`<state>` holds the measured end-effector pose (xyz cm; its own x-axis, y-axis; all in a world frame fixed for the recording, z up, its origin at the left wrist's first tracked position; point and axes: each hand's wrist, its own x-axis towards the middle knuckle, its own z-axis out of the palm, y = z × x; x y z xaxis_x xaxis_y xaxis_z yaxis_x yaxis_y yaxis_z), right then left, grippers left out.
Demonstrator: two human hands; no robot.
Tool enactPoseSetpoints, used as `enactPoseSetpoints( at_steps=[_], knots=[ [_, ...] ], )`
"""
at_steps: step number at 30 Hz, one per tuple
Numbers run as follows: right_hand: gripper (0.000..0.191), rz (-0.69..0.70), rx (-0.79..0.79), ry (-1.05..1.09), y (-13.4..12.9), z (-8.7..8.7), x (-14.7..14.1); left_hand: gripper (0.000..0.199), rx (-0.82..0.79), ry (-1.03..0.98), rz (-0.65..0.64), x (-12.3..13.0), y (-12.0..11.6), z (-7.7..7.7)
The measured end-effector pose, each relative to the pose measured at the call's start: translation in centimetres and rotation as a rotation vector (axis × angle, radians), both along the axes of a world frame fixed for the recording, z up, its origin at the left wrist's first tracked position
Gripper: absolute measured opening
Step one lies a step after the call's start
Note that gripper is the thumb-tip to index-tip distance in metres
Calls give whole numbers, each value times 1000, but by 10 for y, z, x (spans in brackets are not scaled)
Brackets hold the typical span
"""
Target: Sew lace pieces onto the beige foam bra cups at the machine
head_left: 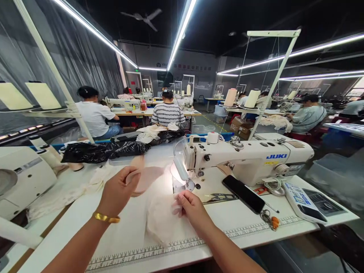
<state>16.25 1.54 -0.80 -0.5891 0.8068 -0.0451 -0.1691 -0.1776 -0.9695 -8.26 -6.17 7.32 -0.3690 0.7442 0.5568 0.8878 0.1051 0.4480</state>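
My left hand (121,187), with a gold bracelet at the wrist, pinches a strip of thin peach fabric (140,180) raised over the table, left of the sewing machine. In front of the needle area, my right hand (192,206) is closed, thumb against fingers, on the edge of a sheer cream fabric piece (160,220) that hangs down over the table. The white sewing machine (241,159) stands just beyond, its lamp (180,168) lit beside the needle. Whether the peach strip and the cream piece are joined, I cannot tell.
Thread snips (223,197), a black phone (243,193) and keys (267,218) lie to the right, near a white box-like device (304,203). A printed ruler (244,229) runs along the front edge. Black plastic bags (105,151) sit behind. Co-workers sit at machines beyond.
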Motion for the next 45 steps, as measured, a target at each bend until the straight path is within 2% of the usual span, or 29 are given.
enactPoseSetpoints(
  at_steps=[2,5,9,12,13,15,16,17,19,21,22,24,27,29,31,34,36,38,41,45],
  knots=[
    [64,0,-40,39,0,-1,2,38,-117,-164,-113,19,-11,5],
    [65,1,-44,79,-1,-3,4,35,-295,-333,-234,45,-21,2],
    [52,21,92,19,-6,-3,5,28,-419,-288,-237,58,-22,-11],
    [31,30,224,-109,-14,8,8,26,-441,-172,-286,58,-18,-14],
    [21,40,295,-169,-18,14,10,33,-425,-134,-344,59,-17,-12],
    [5,99,499,-282,-24,30,16,60,-413,-96,-526,62,-14,-7],
    [9,146,624,-319,-27,39,20,71,-436,-100,-625,64,-12,-2],
    [13,191,747,-344,-28,48,24,73,-491,-117,-709,66,-10,2],
    [16,228,975,-369,-28,62,33,51,-638,-165,-799,69,-4,12],
    [15,139,1183,-398,-23,72,39,18,-704,-194,-802,69,2,18],
    [16,54,1276,-412,-19,75,41,12,-674,-187,-773,66,4,20],
    [20,-133,1428,-420,-12,77,39,17,-476,-101,-668,60,7,19],
    [27,-303,1540,-361,-1,67,30,16,-43,232,-523,51,7,9],
    [30,-298,1586,-373,8,50,24,21,119,480,-512,50,4,0],
    [29,-209,1631,-446,21,30,21,22,46,602,-576,55,3,-10],
    [26,23,1727,-535,44,2,24,19,-227,566,-711,68,9,-24],
    [23,166,1777,-579,59,-7,28,23,-288,557,-775,76,23,-34],
    [20,251,1766,-611,70,-9,33,28,-289,628,-766,80,40,-45],
    [23,261,1692,-561,81,-6,42,28,-308,741,-693,80,60,-64],
    [30,178,1588,-506,85,-5,54,26,-208,636,-655,75,62,-80]
  ],
)
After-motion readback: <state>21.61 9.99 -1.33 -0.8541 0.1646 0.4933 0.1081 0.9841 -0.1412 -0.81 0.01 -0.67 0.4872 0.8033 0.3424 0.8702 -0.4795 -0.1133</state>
